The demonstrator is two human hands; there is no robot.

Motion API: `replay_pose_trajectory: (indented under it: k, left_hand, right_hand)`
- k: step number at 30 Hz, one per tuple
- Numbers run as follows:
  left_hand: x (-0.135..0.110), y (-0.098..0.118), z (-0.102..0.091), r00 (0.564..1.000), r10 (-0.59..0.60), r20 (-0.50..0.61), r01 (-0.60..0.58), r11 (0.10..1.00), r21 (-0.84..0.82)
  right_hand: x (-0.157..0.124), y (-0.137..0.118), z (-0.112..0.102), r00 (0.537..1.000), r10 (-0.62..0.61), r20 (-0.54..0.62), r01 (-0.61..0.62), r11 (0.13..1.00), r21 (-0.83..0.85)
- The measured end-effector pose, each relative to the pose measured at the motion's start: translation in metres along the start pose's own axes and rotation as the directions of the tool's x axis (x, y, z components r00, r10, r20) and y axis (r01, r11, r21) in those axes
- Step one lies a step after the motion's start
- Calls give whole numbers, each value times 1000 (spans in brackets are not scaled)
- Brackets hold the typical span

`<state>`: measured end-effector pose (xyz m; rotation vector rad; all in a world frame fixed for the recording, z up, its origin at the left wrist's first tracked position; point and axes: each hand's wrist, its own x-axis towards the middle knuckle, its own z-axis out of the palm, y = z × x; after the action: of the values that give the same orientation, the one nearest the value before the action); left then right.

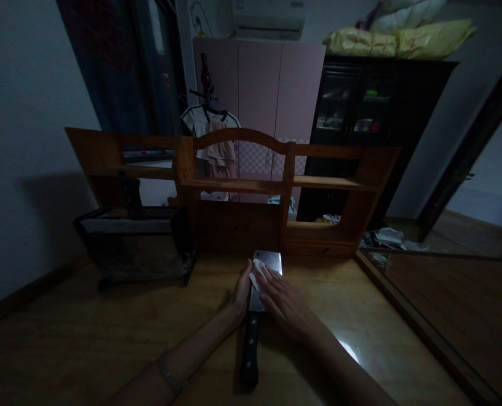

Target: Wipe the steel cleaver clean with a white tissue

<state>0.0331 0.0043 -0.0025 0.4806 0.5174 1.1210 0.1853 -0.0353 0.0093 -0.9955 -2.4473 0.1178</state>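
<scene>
A cleaver (258, 304) lies on the wooden desktop, its black riveted handle pointing towards me and its broad metal blade pointing away. My right hand (285, 301) presses a crumpled white tissue (257, 272) onto the flat of the blade, fingers stretched forward and close together. Along the blade's left edge, my left hand (241, 293) steadies the cleaver with the thumb raised beside the tissue; its other fingers are mostly hidden. Nobody grips the handle.
A black-framed knife rack (135, 242) with a dark handle sticking up stands on the left. Behind the blade rises a wooden shelf unit (242, 186). The desktop's raised right edge (403, 316) runs towards me. Farther back are pink cupboards (259, 84) and a dark cabinet (378, 101).
</scene>
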Motion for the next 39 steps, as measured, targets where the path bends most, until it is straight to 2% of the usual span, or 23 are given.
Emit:
replay_pose_trajectory:
  k: [8,13,17,21,25,27,29,32,34,36,39]
  left_hand:
    - [0,1,0,999,-32,11,32,999,-1]
    - [-3,2,2,999,-34,-41,35,999,11]
    - [-1,2,2,1000,-26,5,26,1000,-10]
    - [1,1,4,998,-18,55,19,999,-32]
    - [-1,-2,3,997,-20,76,17,999,36]
    - [-1,-3,1,997,-3,77,-1,998,62]
    - [0,-5,-2,996,8,90,-13,999,52]
    - [3,-7,-7,994,13,105,-17,999,35]
    - [4,-9,-10,993,29,111,-36,998,61]
    - [3,-10,-11,991,24,128,-36,996,86]
    - [-1,-11,-8,988,-42,148,33,998,61]
  right_hand:
    - [1,1,0,1000,30,3,-30,1000,2]
    - [1,0,0,1000,24,1,-24,1000,-8]
    - [1,5,4,998,49,-29,-50,998,-37]
    - [-2,19,12,986,140,-91,-148,985,-88]
    - [-7,31,12,956,252,-152,-272,953,-136]
    - [-8,30,8,952,228,-204,-259,956,-138]
    - [-6,22,2,963,159,-217,-187,975,-117]
    - [-2,5,-3,995,30,-98,-35,998,-57]
    - [1,-5,-3,999,-15,-29,15,1000,-22]
    - [2,-8,0,1000,-7,-25,7,1000,-13]
    - [1,-2,5,996,59,-60,-60,998,-30]
